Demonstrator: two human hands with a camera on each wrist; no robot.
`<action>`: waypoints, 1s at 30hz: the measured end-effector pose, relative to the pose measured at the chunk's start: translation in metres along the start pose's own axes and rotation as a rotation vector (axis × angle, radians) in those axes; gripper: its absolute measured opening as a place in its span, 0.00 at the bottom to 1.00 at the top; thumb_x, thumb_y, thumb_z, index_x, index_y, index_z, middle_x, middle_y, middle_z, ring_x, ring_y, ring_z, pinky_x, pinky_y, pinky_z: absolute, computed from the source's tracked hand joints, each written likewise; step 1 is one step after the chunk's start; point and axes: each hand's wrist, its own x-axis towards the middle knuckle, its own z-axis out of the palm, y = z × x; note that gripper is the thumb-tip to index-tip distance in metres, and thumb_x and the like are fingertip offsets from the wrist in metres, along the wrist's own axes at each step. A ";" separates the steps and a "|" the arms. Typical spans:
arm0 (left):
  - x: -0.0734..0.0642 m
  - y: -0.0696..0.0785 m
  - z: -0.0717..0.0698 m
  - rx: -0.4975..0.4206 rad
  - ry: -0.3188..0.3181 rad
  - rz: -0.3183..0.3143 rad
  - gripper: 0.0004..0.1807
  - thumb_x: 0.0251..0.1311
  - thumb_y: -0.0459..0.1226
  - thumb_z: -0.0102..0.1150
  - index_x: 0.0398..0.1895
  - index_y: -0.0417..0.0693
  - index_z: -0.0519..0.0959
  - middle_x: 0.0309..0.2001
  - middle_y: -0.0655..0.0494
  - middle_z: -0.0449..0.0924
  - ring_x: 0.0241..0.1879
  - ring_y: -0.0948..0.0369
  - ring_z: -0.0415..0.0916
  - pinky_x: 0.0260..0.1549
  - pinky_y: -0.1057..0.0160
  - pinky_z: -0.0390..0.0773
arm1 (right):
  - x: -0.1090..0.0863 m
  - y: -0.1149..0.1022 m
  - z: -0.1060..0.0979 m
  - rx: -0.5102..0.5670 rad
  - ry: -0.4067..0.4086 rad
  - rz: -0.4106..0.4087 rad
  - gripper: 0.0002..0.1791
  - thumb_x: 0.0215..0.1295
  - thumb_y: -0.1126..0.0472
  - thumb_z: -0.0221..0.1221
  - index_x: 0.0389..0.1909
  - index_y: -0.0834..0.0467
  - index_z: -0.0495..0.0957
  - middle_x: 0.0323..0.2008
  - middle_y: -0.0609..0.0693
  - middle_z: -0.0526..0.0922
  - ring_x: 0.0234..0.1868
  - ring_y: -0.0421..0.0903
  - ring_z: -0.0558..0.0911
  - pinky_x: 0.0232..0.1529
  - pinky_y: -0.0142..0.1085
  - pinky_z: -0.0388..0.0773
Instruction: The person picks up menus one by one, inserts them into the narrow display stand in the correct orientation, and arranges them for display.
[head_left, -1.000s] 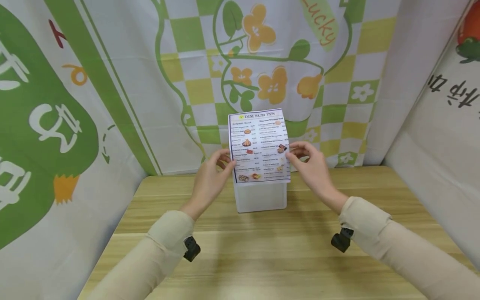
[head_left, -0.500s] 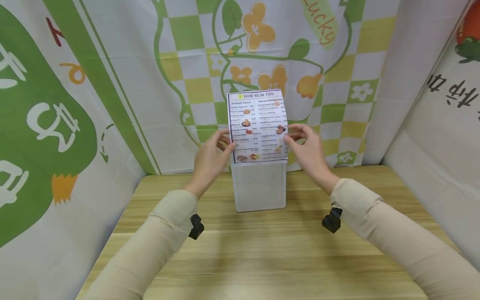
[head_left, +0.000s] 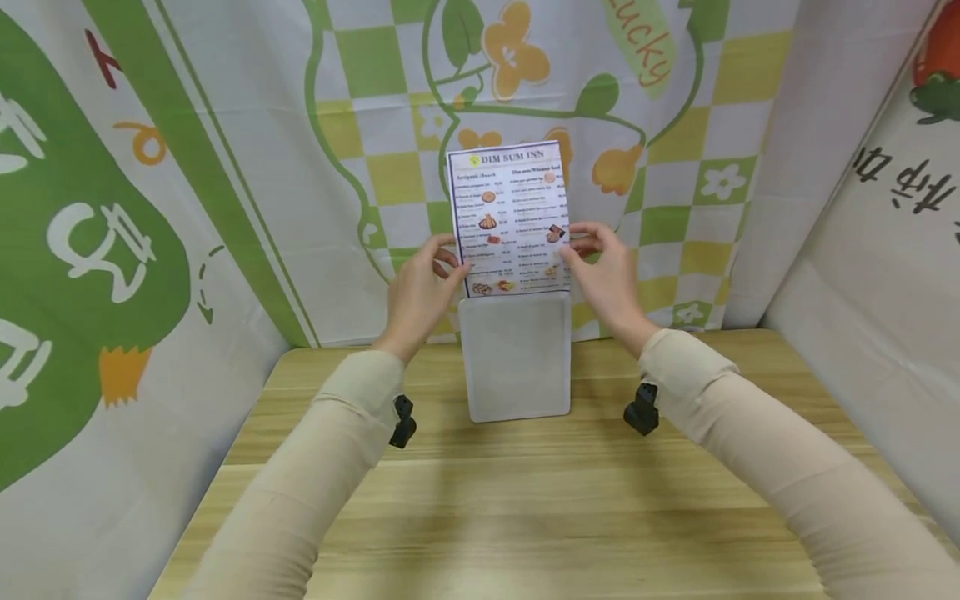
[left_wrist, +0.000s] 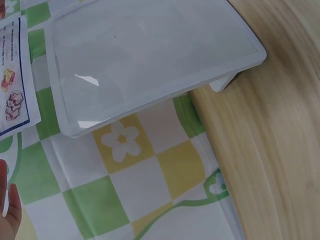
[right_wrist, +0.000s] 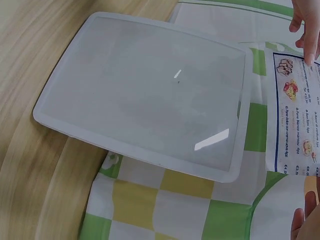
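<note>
1. Paper, headed "DIM SUM INN" — holds this menu (head_left: 517, 218) roughly upright by both side edges, above the white stand (head_left: 517, 358) and apart from it.
2. With the left hand (head_left: 422, 287), pinches the left edge narrowly — thumb on the front, other fingers bent, partly hidden.
3. With the right hand (head_left: 606, 275), pinches the right edge likewise.
4. Under the menu, with that stand on the wood-grain table (head_left: 480, 508), before patterned cloth (head_left: 663, 208).

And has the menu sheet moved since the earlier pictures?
Yes, upward: in the head view, the menu sheet earlier overlapped more of the white stand; now its lower edge appears near the stand's top.
</note>
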 end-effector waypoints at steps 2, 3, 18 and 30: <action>0.002 -0.001 0.002 -0.002 0.012 0.006 0.23 0.65 0.41 0.65 0.62 0.50 0.74 0.42 0.56 0.83 0.39 0.58 0.78 0.32 0.60 0.73 | 0.003 0.001 0.002 0.000 0.012 -0.002 0.18 0.67 0.66 0.62 0.57 0.63 0.75 0.43 0.58 0.83 0.44 0.49 0.78 0.43 0.35 0.74; 0.003 -0.002 0.003 -0.004 0.018 0.007 0.23 0.64 0.41 0.65 0.61 0.50 0.74 0.42 0.56 0.84 0.39 0.58 0.78 0.32 0.60 0.73 | 0.004 0.002 0.003 -0.004 0.017 -0.002 0.18 0.67 0.66 0.62 0.57 0.63 0.75 0.44 0.58 0.83 0.44 0.49 0.78 0.43 0.35 0.74; 0.007 -0.011 0.016 0.014 0.040 0.000 0.22 0.65 0.42 0.64 0.61 0.50 0.74 0.43 0.56 0.84 0.38 0.59 0.78 0.31 0.60 0.73 | 0.014 0.014 0.013 -0.030 0.042 0.006 0.18 0.66 0.67 0.62 0.56 0.62 0.75 0.43 0.56 0.84 0.44 0.48 0.77 0.44 0.37 0.73; 0.010 -0.012 0.021 0.014 0.071 -0.008 0.22 0.66 0.41 0.64 0.61 0.51 0.75 0.43 0.58 0.84 0.38 0.59 0.79 0.31 0.61 0.72 | 0.017 0.018 0.017 -0.050 0.070 0.022 0.19 0.67 0.65 0.62 0.57 0.60 0.75 0.44 0.55 0.84 0.46 0.48 0.77 0.49 0.40 0.71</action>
